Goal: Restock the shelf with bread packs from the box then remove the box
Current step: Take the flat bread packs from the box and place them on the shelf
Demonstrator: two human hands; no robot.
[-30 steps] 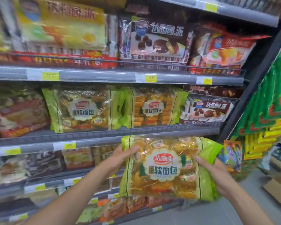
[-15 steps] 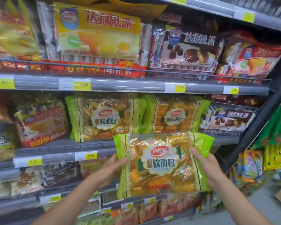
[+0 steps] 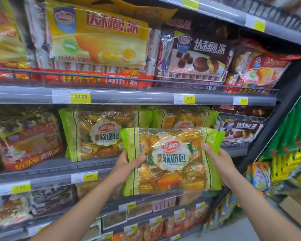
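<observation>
Bread pack [image 3: 172, 160], green-edged, held upright in front of the middle shelf [image 3: 59, 168], partly covering a matching pack [image 3: 186, 119]. Left hand [image 3: 127, 164] grip pinches its left edge; right hand [image 3: 219, 160] grip clasps its right edge. Another matching pack [image 3: 101, 133] stands just left.

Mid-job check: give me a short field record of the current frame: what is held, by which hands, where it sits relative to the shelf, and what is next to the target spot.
held item: green-edged clear plastic bread pack, upright, label facing camera
left hand: grips the pack's left edge
right hand: grips the pack's right edge
pack position: in front of the grey middle shelf, not yet resting on it
matching stock: two same bread packs standing on that shelf
right neighbour: brown chocolate pie bag
box: not in view
</observation>
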